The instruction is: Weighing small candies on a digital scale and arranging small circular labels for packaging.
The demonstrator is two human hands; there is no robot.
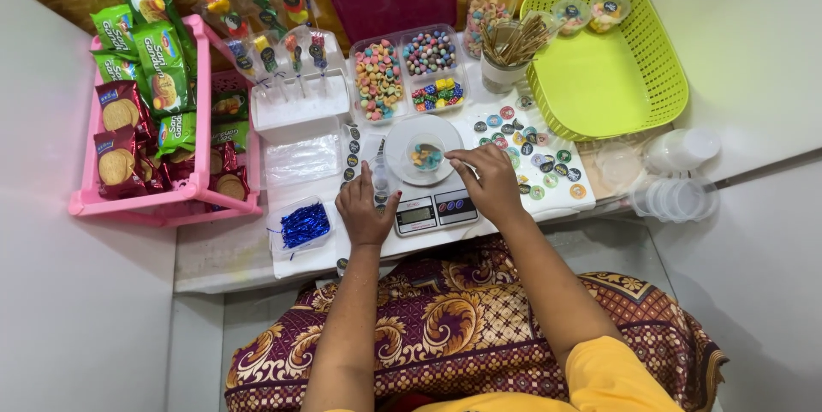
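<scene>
Beside round coloured stickers (539,164), both hands, left (364,211) and right (488,181), rest loosely curled, gripping nothing, at the scale (432,211).

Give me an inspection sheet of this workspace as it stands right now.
Surface: white table, crowded along its far side.
Job's things: digital scale bearing a small clear cup of coloured candies; divided candy tray behind it.
Clutter: pink rack of biscuit packs; sheet of round stickers; green basket; cup of sticks; blue twist ties; clear lids.
Grippers: left hand beside the scale, grip unclear; right hand at the scale's edge, fingers curled.
Cables: nothing seen.
Surroundings: white walls, patterned cloth on the lap.
</scene>
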